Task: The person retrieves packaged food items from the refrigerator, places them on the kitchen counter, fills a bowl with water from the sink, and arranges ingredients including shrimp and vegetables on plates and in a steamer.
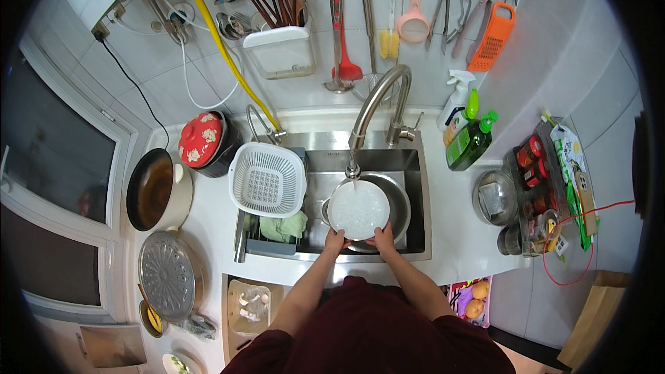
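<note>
Both my hands hold a round white bowl (358, 210) by its near rim, my left hand (336, 242) at the left and my right hand (383, 239) at the right. Bubbly water fills the bowl, under the spout of a steel gooseneck faucet (370, 108). Beneath the bowl, partly hidden by it, a stainless steel basin (401, 208) stands in the sink (420, 182). To the left, a white plastic colander (267, 179) rests over a drying rack, above a pale green cloth (283, 226). My fingers under the bowl are hidden.
A red-lidded pot (200, 140), an upright pan (150, 189) and a metal-lidded pot (167, 276) line the left counter. Green soap bottles (469, 144) stand right of the sink, with a glass bowl (494, 197) and jars (532, 166) beyond. Utensils, including an orange grater (491, 36), hang behind.
</note>
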The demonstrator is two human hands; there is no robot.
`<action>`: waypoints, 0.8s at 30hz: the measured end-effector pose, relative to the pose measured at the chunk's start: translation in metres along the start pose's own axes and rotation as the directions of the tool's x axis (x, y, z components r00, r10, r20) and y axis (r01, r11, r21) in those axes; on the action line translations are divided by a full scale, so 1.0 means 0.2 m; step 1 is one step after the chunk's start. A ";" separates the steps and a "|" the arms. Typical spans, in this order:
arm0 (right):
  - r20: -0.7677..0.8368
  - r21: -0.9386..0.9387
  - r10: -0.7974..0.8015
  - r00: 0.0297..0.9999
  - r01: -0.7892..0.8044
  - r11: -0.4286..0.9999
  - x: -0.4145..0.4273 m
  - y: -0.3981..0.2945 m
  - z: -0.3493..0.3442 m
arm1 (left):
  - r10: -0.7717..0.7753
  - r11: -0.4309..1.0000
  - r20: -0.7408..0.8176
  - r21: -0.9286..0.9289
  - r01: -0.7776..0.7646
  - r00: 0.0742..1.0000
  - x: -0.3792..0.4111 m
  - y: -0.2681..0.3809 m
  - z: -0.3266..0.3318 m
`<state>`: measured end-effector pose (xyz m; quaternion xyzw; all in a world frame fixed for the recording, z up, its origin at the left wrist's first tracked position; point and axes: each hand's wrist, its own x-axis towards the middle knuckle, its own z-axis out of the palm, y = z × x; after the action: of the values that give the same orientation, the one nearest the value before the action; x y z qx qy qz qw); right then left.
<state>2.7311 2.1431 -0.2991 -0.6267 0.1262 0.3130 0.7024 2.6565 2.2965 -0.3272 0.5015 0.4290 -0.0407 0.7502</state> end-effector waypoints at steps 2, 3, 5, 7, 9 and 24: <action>-0.028 0.006 -0.041 0.999 0.041 0.999 0.01 0.02 -0.01 | 0.010 1.000 -0.011 -0.030 -0.011 1.000 -0.04 0.03 0.03; -0.039 0.005 -0.054 0.998 0.054 0.999 0.01 0.01 -0.01 | 0.028 0.999 -0.015 -0.043 -0.029 0.999 -0.06 0.05 0.03; -0.067 0.001 -0.068 0.995 0.068 0.998 0.01 0.02 -0.02 | 0.063 0.992 -0.012 -0.112 -0.064 0.998 -0.07 0.05 0.03; -0.049 0.035 -0.056 0.997 0.058 0.998 -0.02 -0.02 -0.03 | 0.024 0.992 0.013 -0.122 -0.022 1.000 -0.10 0.09 0.03; -0.043 0.009 -0.089 0.995 0.089 0.996 -0.03 -0.05 -0.04 | -0.073 0.988 0.087 -0.130 0.084 0.994 -0.12 0.16 0.03; 0.224 -0.279 -0.061 0.973 0.124 0.952 -0.23 -0.62 -0.16 | 0.057 0.983 0.244 -0.181 -0.012 0.968 -0.20 0.37 -0.02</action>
<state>2.7757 2.0964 -0.1795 -0.6915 -0.0266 0.3599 0.6258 2.6647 2.3210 -0.2467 0.4307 0.3248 -0.0516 0.8404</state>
